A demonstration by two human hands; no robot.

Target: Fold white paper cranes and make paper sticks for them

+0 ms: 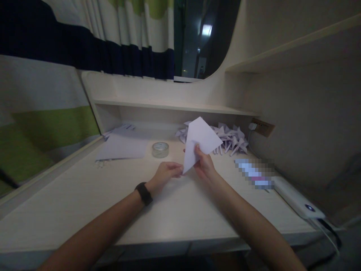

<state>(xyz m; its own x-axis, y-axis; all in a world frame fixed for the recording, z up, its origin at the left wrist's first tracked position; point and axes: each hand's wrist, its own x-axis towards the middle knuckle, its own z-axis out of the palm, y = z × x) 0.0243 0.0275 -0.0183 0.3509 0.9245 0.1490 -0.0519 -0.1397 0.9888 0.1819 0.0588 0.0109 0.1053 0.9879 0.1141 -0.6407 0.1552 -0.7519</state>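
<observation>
A folded sheet of white paper [200,134], kite-like in outline, is held up above the desk. My right hand [205,162] grips it along its lower edge, thumb lying on the near face and the other fingers behind. At the paper's lower tip, my left hand [168,173] pinches the corner between thumb and fingertips; a dark band circles that wrist. Behind the sheet lies a pile of folded paper pieces [232,138] with pointed ends, partly covered by it. A roll of clear tape [160,149] rests on the desk just beyond my left hand.
Flat white sheets [124,145] lie stacked at the back left, with small scraps by their near edge. To the right are a blurred-out phone-like object [254,174] and a white power strip [296,197] with cables. A low shelf [175,106] spans the desk's back.
</observation>
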